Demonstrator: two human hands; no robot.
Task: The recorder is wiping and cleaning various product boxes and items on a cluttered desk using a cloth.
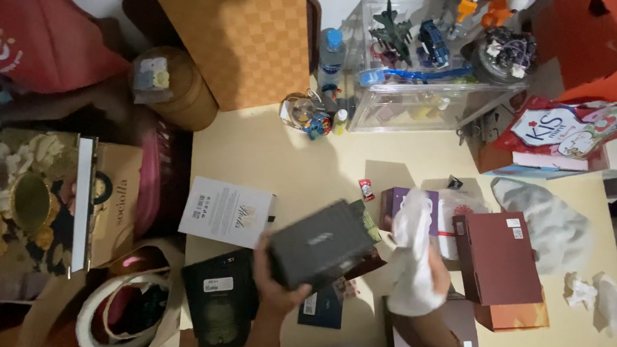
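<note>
Fingers [270, 259] grip tilted black box [321, 243].

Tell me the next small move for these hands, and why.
Probably bring the white cloth in the right hand onto the dark grey box. The left hand holds that box tilted up off the table, and the cloth hangs just beside it, not touching.

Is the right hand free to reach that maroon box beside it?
Probably not freely: the right hand is wrapped in a white cloth. The maroon box lies uncovered just beside it, with nothing between them.
</note>
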